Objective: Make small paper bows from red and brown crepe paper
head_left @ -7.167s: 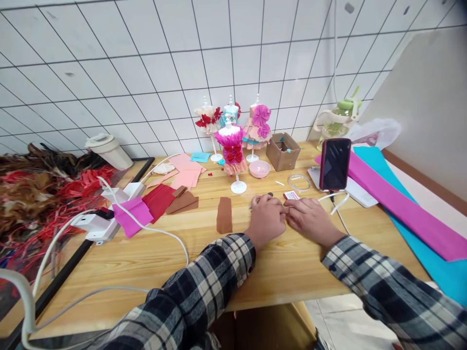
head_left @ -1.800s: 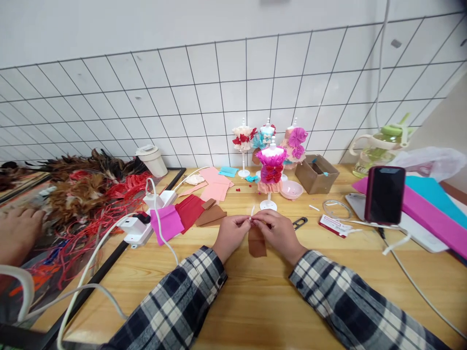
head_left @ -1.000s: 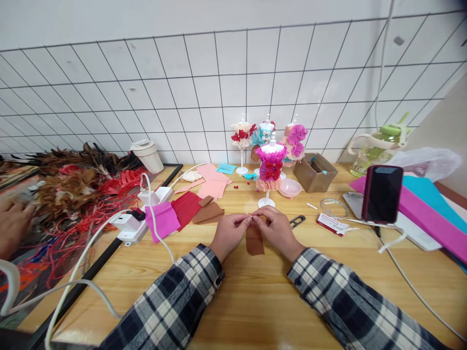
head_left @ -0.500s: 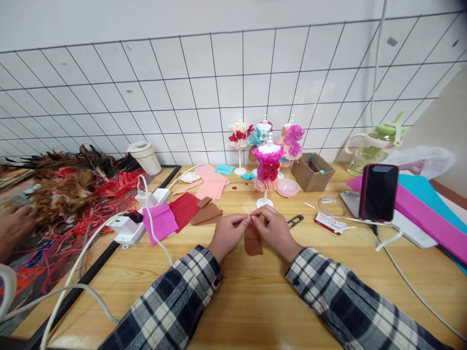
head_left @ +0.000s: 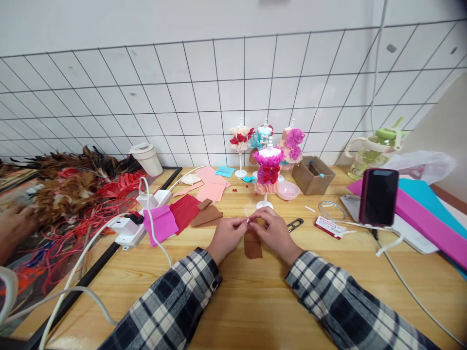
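- 2 hands meet at the lower middle of the frame: the left hand [head_left: 226,237] and the right hand [head_left: 276,232], fingertips drawn together. What are they pinching?
- 1 tiny white bit [head_left: 247,218], nipped between the thumbs and forefingers of both hands. It is too small to say what it is.
- And the brown paper strip [head_left: 253,245]?
- Flat on the wooden table [head_left: 255,301], between the 2 hands, with its upper end tucked under the fingers. I cannot tell whether they touch it.
- Any writing to read?
- The red-and-white packet [head_left: 328,226], right of the hands, carries print, but it is too small to read. The phone [head_left: 378,197], propped upright further right, shows a dark screen.
- What else is close?
- 1 black clip [head_left: 295,224] lies just right of the right hand. 1 small mannequin in a pink dress [head_left: 269,170] stands just above the hands, with 3 more dressed mannequins [head_left: 292,143] behind it by the tiled wall. Magenta paper [head_left: 162,222] lies left of centre.
- Far left?
- Another person's hand [head_left: 12,226], blurred, is at the left edge by a heap of feathers [head_left: 73,180].
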`<act>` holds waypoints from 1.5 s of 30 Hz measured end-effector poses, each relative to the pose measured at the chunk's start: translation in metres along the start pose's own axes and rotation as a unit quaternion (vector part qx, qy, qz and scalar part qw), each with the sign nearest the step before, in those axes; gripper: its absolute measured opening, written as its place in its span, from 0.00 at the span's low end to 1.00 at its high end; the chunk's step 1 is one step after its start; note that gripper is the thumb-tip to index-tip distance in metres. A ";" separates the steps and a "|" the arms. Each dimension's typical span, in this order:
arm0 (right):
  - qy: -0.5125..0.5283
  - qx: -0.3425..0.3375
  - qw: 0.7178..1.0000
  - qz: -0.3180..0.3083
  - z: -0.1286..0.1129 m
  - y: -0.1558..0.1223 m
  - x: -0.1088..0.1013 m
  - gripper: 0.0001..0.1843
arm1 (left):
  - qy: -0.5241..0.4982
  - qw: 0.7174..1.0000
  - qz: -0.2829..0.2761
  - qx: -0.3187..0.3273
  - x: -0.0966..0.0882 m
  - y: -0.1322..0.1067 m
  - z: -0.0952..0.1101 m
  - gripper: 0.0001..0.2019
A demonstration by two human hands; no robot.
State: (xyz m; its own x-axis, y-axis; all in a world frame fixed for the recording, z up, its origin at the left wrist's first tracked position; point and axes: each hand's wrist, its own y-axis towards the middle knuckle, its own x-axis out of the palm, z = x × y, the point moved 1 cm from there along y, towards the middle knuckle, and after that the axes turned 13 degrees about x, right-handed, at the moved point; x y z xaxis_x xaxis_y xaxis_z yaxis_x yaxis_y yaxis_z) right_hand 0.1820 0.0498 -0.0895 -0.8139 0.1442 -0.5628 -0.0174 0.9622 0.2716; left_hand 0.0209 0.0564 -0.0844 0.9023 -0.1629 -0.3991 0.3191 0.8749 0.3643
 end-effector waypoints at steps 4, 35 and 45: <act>-0.014 -0.012 1.000 0.018 -0.003 -0.003 0.000 0.16 | 0.025 1.000 0.005 0.000 -0.001 0.000 0.003 0.14; 0.497 0.324 0.802 0.069 0.011 0.003 -0.004 0.14 | -0.228 0.973 0.008 0.014 -0.011 -0.007 0.010 0.08; 0.138 0.093 0.984 0.066 0.003 -0.009 -0.010 0.08 | -0.031 0.996 -0.004 0.088 -0.005 -0.005 0.014 0.08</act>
State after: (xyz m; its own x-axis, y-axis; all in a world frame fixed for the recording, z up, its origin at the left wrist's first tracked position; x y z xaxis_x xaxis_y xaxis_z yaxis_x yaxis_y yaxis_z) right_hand 0.1921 0.0404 -0.0882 -0.9289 0.2268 -0.2928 0.1841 0.9687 0.1662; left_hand 0.0184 0.0462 -0.0721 0.9138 -0.2029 -0.3517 0.3677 0.7810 0.5047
